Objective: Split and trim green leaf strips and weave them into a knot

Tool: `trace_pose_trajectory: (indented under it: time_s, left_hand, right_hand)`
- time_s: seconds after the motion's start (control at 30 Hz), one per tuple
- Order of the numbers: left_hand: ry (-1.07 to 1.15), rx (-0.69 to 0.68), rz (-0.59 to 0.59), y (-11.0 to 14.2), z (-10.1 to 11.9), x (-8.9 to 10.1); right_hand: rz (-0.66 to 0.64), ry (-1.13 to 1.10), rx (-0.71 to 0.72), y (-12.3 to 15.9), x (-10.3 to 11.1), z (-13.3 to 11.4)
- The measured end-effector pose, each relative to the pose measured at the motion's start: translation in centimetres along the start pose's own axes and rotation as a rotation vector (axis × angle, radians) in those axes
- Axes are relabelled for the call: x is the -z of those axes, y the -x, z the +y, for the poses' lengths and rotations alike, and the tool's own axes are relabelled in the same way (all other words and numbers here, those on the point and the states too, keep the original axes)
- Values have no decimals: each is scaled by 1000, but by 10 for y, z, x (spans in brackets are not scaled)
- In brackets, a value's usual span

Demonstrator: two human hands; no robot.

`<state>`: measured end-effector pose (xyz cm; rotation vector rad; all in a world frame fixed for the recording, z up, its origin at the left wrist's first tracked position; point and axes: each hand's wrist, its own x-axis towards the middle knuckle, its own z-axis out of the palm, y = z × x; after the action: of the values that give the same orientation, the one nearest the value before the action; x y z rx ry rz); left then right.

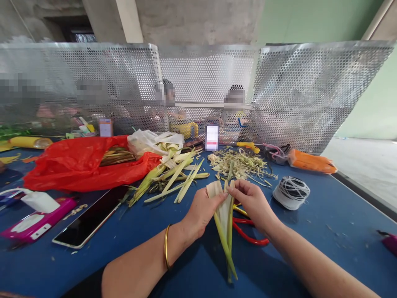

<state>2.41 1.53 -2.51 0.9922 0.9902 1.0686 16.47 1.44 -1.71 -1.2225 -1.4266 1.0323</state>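
Between my two hands are long pale green plant leaves (223, 221), broad and whitish at the top, with narrow green ends hanging down over the table. My left hand (205, 209) pinches the broad upper part between thumb and fingers. On the other edge, my right hand (249, 203) grips the top with thumb and fingertips together. Red-handled scissors (251, 241) lie just under my right hand, partly hidden by it. Beyond my fingers sits a heap of shredded plant scraps (240, 163). Further left is a loose bunch of similar leaf strips (173, 178).
A red plastic bag (77, 165) holding dried leaves lies left, near a dark phone (89, 219) and a magenta power strip (40, 219). Right are a spool of grey cord (291, 193) and an orange packet (312, 162). A perforated metal screen (207, 74) stands behind, people beyond it.
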Motion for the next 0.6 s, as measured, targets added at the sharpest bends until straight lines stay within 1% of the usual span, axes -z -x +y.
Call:
trace_pose_trajectory:
  time_s: [0.13,0.27,0.37,0.5,0.6]
  left_hand:
    - [-206,-57,35,-1,-1,2]
    - [-275,-100,46,0,2,2]
    - [-252,-118,46,2,4,0]
    - [-122,-89,39,1,6,1]
    - [-67,-83,104,-3,9,5]
  right_hand:
    - [72,83,38,3,-1,1]
    - [157,228,119,9,-3,-1]
    - [183,271,172,13,-4,-4]
    - [198,236,210,16,-4,-8]
    - [216,171,276,18,-3,-14]
